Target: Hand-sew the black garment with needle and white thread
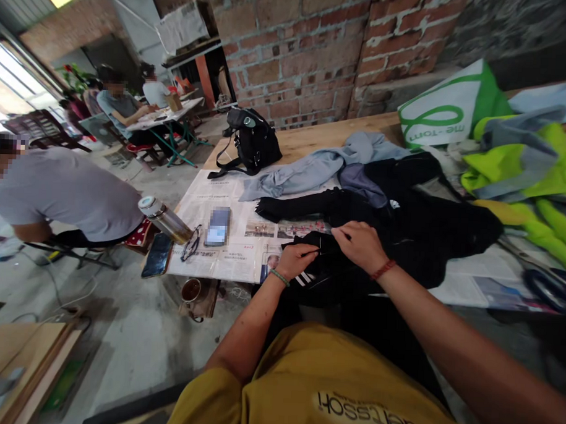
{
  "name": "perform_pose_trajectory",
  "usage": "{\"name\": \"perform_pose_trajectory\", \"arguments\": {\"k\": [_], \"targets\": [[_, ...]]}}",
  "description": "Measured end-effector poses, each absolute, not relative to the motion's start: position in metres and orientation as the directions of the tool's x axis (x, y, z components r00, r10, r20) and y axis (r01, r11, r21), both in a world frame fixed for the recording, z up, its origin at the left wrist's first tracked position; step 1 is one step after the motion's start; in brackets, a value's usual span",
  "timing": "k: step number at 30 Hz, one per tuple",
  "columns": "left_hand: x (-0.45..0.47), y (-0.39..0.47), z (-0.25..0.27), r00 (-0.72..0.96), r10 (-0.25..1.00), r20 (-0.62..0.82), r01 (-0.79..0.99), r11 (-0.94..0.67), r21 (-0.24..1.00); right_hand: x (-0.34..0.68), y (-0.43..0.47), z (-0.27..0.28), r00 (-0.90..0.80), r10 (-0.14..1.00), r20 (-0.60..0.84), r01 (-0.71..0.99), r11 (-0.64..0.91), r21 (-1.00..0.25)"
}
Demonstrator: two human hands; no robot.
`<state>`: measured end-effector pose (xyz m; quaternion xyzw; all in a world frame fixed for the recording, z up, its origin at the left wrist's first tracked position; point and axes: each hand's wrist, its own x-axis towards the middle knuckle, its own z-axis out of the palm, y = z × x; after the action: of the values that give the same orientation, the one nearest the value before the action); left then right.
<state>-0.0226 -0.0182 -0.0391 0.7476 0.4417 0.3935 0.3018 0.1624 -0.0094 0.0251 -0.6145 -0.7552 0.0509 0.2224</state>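
Note:
A black garment with white stripes near its front edge lies spread over the table, one sleeve stretched to the left. My left hand, a green bracelet at its wrist, pinches a fold of this cloth close to the table's front edge. Just right of it and slightly higher, my right hand is held over the garment with thumb and fingers drawn together. Whatever sits in those fingertips is too small to make out. A short, thin pale line shows on the cloth between both hands.
Newspaper covers the tabletop. Leftward are a phone, glasses, a flask and a black bag. Rightward lie scissors, yellow-green clothing and a green-white bag. A seated person is at far left.

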Motion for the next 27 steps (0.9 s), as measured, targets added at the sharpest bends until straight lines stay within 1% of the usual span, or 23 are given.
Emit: {"name": "perform_pose_trajectory", "arguments": {"k": [2,4,7,8,10,15,18,20,24,25,27], "targets": [[-0.023,-0.019,-0.038,0.300,0.900,0.316,0.434,-0.424,0.795,0.156,-0.002,0.023,-0.214,0.972,0.097,0.909,0.235,-0.346],[-0.022,-0.018,-0.039,0.307,0.896,0.320,0.446,-0.433,0.784,0.148,0.002,0.017,-0.271,0.963,0.011,0.865,0.249,-0.436],[-0.022,-0.018,-0.039,0.323,0.889,0.325,0.464,-0.448,0.764,0.142,0.002,0.007,-0.300,0.954,0.007,0.717,0.230,-0.657],[-0.022,-0.017,-0.040,0.327,0.890,0.318,0.471,-0.445,0.762,0.141,0.002,0.005,-0.293,0.956,0.012,0.668,0.214,-0.713],[-0.022,-0.017,-0.040,0.325,0.897,0.299,0.480,-0.429,0.765,0.140,0.000,0.002,-0.276,0.961,0.032,0.600,0.198,-0.775],[-0.021,-0.017,-0.038,0.265,0.919,0.291,0.463,-0.386,0.798,0.138,-0.004,0.006,-0.208,0.968,0.138,0.561,0.233,-0.794],[-0.021,-0.017,-0.036,0.237,0.924,0.299,0.458,-0.378,0.805,0.136,-0.004,0.006,-0.122,0.979,0.163,0.555,0.204,-0.806],[-0.022,-0.017,-0.036,0.243,0.920,0.307,0.459,-0.388,0.799,0.136,-0.002,0.004,-0.112,0.983,0.146,0.546,0.184,-0.817],[-0.024,-0.017,-0.037,0.292,0.904,0.312,0.467,-0.419,0.779,0.141,0.000,-0.001,-0.223,0.973,0.053,0.542,0.169,-0.824],[-0.024,-0.016,-0.038,0.305,0.901,0.307,0.470,-0.423,0.774,0.142,0.000,-0.002,-0.228,0.972,0.050,0.529,0.167,-0.832],[-0.024,-0.016,-0.039,0.318,0.902,0.293,0.477,-0.419,0.773,0.141,0.001,-0.003,-0.172,0.982,0.072,0.467,0.146,-0.872]]}}
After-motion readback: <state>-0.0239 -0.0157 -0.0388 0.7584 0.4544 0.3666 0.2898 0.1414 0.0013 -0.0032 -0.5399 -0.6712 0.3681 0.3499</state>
